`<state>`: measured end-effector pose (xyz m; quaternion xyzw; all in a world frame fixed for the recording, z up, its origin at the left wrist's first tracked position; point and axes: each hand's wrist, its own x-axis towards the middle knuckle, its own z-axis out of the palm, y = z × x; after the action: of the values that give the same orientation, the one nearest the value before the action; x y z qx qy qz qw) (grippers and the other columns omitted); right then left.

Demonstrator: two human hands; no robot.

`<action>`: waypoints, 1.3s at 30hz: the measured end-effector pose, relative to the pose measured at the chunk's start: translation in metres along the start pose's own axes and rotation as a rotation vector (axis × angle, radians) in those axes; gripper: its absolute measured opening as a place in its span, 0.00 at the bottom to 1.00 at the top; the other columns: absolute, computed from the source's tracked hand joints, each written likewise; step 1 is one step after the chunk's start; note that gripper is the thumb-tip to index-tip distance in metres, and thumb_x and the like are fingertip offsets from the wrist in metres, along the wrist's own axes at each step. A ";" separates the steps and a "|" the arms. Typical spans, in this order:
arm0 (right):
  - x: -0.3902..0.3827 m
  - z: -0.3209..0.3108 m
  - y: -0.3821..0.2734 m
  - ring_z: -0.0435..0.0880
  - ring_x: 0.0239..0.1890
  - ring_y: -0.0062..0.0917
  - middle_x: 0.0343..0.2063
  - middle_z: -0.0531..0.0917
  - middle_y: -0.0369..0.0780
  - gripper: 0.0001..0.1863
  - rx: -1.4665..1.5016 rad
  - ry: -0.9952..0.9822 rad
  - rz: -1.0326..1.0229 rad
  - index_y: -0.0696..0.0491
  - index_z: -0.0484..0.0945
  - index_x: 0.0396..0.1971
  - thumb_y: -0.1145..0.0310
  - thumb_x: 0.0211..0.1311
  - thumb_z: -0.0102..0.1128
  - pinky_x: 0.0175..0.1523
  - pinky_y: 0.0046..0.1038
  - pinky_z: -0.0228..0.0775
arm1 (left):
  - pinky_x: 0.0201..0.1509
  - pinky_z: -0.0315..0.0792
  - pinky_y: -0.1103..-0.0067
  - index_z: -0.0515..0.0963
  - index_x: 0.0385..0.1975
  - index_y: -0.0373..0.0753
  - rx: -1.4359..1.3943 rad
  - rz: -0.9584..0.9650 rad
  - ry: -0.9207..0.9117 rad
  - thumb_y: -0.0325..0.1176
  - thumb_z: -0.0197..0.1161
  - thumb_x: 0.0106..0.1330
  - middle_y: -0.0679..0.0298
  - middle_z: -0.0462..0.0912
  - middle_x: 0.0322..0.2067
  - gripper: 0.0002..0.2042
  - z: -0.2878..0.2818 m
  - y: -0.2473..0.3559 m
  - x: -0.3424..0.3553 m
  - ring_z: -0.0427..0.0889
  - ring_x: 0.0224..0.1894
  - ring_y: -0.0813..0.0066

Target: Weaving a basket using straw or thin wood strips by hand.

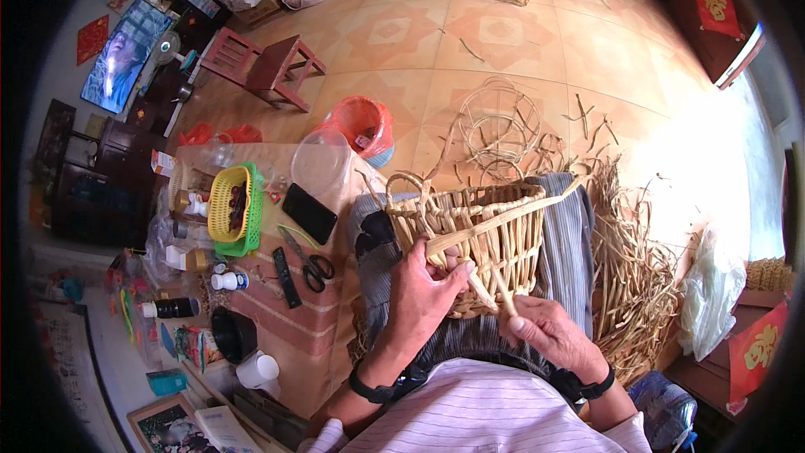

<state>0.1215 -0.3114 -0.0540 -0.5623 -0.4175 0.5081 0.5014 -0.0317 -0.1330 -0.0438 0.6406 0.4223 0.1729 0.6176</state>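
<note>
A woven wicker basket [521, 239] lies across my lap, on striped grey trousers. Against its near side, my left hand [429, 285] pinches a flat, pale strip of dried plant stalk [495, 223], which runs up to the right across the basket's side. My right hand [549, 331] is closed on the lower end of a thinner strand [501, 285] in front of the weave. The fingertips of both hands partly cover the spot where the strands meet the basket. A looped handle [406, 188] rises at the basket's left end.
Left of me, a cloth-covered table holds scissors [312, 267], a black phone [309, 213], a remote control [286, 278] and a yellow basket [228, 210]. A heap of dried stalks [633, 273] lies on the floor at right. Beyond are coiled cane [503, 130] and a red-lined bin [365, 126].
</note>
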 end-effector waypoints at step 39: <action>0.064 0.003 -0.055 0.80 0.23 0.23 0.17 0.81 0.41 0.24 -0.262 0.075 0.211 0.64 0.79 0.25 0.60 0.79 0.53 0.31 0.30 0.70 | 0.47 0.80 0.71 0.76 0.51 0.30 0.257 0.135 0.149 0.41 0.75 0.62 0.54 0.87 0.37 0.25 0.006 -0.018 0.012 0.86 0.40 0.69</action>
<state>0.1289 -0.2406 -0.0094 -0.6820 -0.3999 0.4777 0.3830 -0.0260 -0.1300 -0.0651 0.7266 0.4414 0.2058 0.4846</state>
